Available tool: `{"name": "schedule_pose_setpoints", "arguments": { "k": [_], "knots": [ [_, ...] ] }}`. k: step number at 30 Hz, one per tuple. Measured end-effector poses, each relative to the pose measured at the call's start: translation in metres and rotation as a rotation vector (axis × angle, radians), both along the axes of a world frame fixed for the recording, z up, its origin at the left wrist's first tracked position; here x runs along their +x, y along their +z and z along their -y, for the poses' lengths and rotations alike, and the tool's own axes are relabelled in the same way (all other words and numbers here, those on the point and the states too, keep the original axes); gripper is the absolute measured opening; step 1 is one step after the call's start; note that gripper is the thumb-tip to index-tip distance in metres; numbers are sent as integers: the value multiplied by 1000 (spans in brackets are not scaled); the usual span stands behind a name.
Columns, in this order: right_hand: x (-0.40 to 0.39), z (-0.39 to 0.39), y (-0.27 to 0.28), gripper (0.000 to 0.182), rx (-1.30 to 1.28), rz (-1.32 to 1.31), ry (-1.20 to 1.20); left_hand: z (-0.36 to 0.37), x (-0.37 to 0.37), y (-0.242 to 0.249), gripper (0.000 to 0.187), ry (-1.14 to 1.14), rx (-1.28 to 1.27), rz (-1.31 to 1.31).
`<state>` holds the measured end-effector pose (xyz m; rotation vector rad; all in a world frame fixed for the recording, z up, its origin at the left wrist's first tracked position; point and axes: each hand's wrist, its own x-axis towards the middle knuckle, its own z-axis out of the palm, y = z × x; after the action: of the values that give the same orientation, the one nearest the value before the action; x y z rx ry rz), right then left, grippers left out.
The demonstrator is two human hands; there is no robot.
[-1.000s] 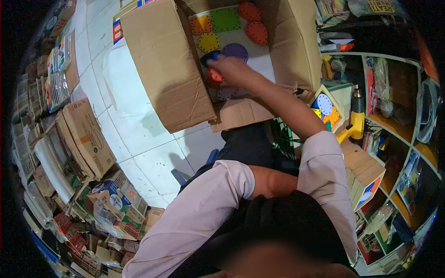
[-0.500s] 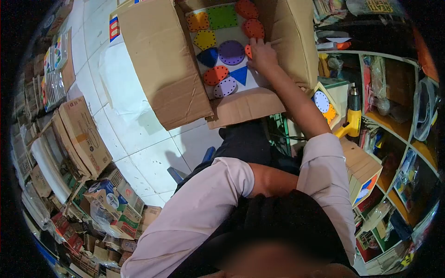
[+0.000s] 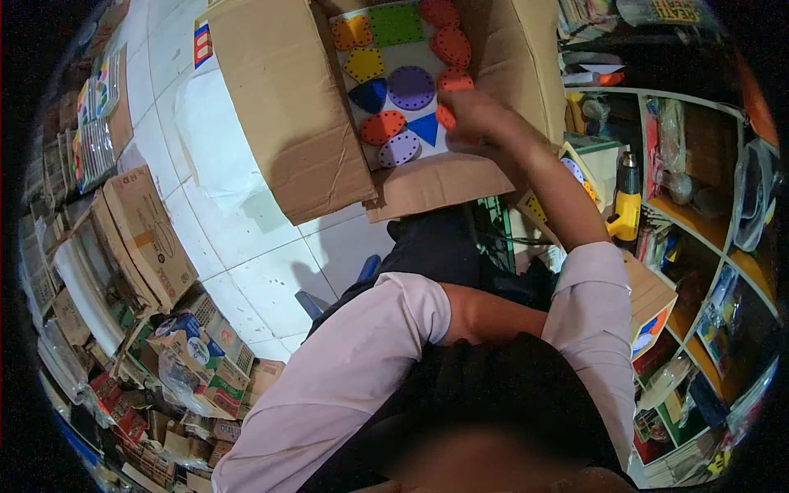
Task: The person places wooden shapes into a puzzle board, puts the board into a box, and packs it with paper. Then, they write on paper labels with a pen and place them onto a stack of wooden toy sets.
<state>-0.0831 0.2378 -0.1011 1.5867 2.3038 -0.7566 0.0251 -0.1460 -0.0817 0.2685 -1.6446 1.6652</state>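
Observation:
My right hand (image 3: 475,117) is inside an open cardboard box (image 3: 279,107), near its right wall. Its fingers are closed on an orange piece (image 3: 445,116) with a dotted edge, partly hidden by the hand. Just beyond lies another orange piece (image 3: 455,80). A purple disc (image 3: 410,87), a blue triangle (image 3: 424,129), an orange oval (image 3: 383,127) and a pale lilac oval (image 3: 399,149) lie to the left. Farther back are a yellow pentagon (image 3: 363,64) and a green rectangle (image 3: 396,25). My left forearm (image 3: 493,311) passes behind the right sleeve; its hand is hidden.
A yellow-and-black drill (image 3: 628,201) stands right of the box, near a wooden box (image 3: 649,300). Shelves (image 3: 690,222) with packed goods line the right. Cartons (image 3: 152,238) and piled boxes fill the left, beyond the white tiled floor (image 3: 238,238).
My right hand has moved toward me from the orange piece it was touching, which now shows fully on the box floor. Another orange piece is now in my fingers.

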Motion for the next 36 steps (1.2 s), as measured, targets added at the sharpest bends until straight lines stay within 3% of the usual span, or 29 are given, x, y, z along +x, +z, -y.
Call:
{"name": "schedule_pose_setpoints", "arguments": {
  "k": [1,3,5,12,15,17,21,23,27,36],
  "knots": [
    [1,7,-3,45,-135,2,85,-1,1,3,44,-1,4,-1],
    [1,16,-3,41,-111,-22,123,-6,2,6,44,1,15,-6],
    [0,20,-11,25,26,-35,233,-9,1,7,44,7,19,-23],
    [10,17,-7,21,-89,8,354,-16,4,18,43,13,32,-64],
    [0,17,0,20,-179,-28,347,-25,3,18,43,23,46,-90],
    [-11,22,-4,19,-25,-146,138,-30,1,16,43,30,52,-115],
    [-42,19,-22,21,35,-301,191,-44,-4,18,43,43,70,-157],
    [-55,15,-40,22,-212,-24,213,-51,-6,20,43,47,79,-174],
    [-49,15,-49,28,-232,-251,86,-65,-10,24,43,59,90,-209],
    [-51,14,-46,45,-524,-238,-4,-105,-17,42,43,69,133,-266]
  ]
}}
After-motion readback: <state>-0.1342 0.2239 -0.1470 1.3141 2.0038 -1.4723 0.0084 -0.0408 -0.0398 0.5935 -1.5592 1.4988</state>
